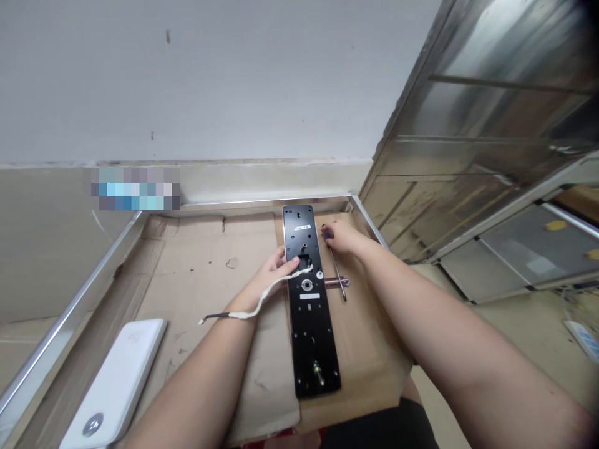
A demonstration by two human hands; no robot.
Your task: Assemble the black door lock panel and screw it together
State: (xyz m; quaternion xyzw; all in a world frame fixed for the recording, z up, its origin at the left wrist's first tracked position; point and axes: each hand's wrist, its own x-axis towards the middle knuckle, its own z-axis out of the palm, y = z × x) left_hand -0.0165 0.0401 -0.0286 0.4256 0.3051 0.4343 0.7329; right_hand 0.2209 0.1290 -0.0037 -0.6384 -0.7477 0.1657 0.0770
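A long black door lock panel point(314, 337) lies lengthwise over the cardboard, its back side up with screw holes, a square spindle hole and a spring-like post. My left hand point(276, 267) grips its left edge, thumb on top beside a rectangular opening. From that opening a white sleeved cable point(255, 308) runs left across my wrist and ends in a small connector. A copper-coloured lever handle point(337, 282) sticks out from under the panel's right side. My right hand point(340, 236) is closed around the handle of a screwdriver point(337, 271), whose shaft points down towards me, above the lever.
Brown cardboard point(187, 268) lines the metal-framed table point(262, 201). A white oblong device point(116, 380) with a round button lies at the left. Behind stands a wall point(243, 81); metallic door panels point(468, 149) lean at the right.
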